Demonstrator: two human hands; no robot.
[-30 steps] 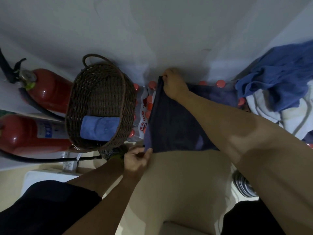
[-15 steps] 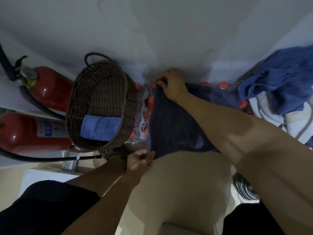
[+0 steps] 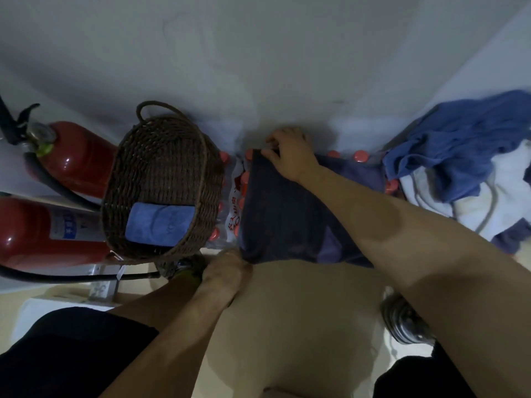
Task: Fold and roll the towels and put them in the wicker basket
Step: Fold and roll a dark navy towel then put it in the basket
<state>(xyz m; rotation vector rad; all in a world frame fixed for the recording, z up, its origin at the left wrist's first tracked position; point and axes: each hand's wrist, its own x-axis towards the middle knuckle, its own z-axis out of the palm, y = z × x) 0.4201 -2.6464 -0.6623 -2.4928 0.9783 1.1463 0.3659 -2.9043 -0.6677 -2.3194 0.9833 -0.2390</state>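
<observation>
Dark navy towel (image 3: 287, 214) lies spread over shrink-wrapped red-capped bottles (image 3: 232, 214), mostly hiding them. The right hand (image 3: 290, 156) pinches its far corner; the left hand (image 3: 227, 271) grips the near corner, fingertips concealed. The wicker basket (image 3: 161, 179), just left, contains one rolled blue towel (image 3: 159, 222). Fire extinguishers (image 3: 43, 225) are cut off at the left edge.

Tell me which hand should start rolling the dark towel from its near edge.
Left, probably. The left hand already pinches the near corner of the dark towel, while the right hand holds its far corner and anchors it.
</observation>
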